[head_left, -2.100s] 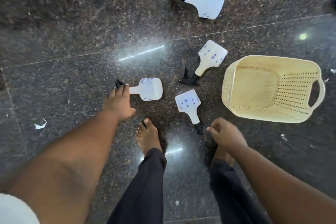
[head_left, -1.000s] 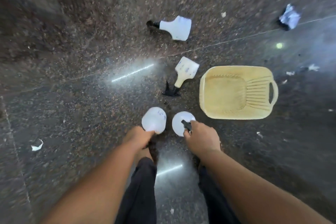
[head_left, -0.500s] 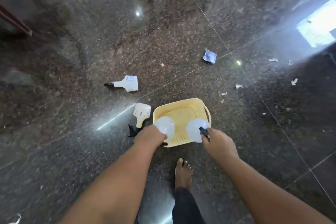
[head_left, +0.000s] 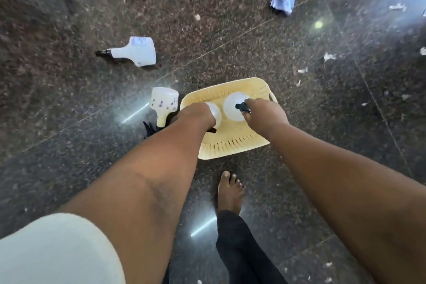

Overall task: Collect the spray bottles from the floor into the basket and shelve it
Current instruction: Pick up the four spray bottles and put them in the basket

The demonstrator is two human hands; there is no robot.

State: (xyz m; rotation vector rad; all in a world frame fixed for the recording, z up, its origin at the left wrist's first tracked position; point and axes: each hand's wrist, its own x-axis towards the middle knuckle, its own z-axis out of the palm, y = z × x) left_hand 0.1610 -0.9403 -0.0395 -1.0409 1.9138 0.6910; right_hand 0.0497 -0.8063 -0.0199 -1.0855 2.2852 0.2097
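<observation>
Bare foot (head_left: pixel 231 191) on dark stone floor (head_left: pixel 69 122), nearest. Yellow basket (head_left: pixel 232 147) just beyond. Left hand (head_left: pixel 196 115) closed around white spray bottle (head_left: pixel 215 111), right hand (head_left: pixel 265 115) closed around second spray bottle (head_left: pixel 234 106), both over basket. Third bottle (head_left: pixel 163 105) lies just left of basket; fourth bottle (head_left: pixel 136 51) farther off. Crumpled blue paper (head_left: pixel 283 2) farthest.

Dark speckled polished stone floor (head_left: pixel 69 122), crossed by thin tile joints and bright light reflections. Lying directly on it: a yellow perforated basket (head_left: pixel 230 147); a white spray bottle (head_left: pixel 136 51) on its side, well apart; a second, dotted spray bottle (head_left: pixel 164 105) just beside the basket; a crumpled bluish wrapper (head_left: pixel 283 2); scattered white paper scraps (head_left: pixel 329 56); one bare foot (head_left: pixel 230 189).
</observation>
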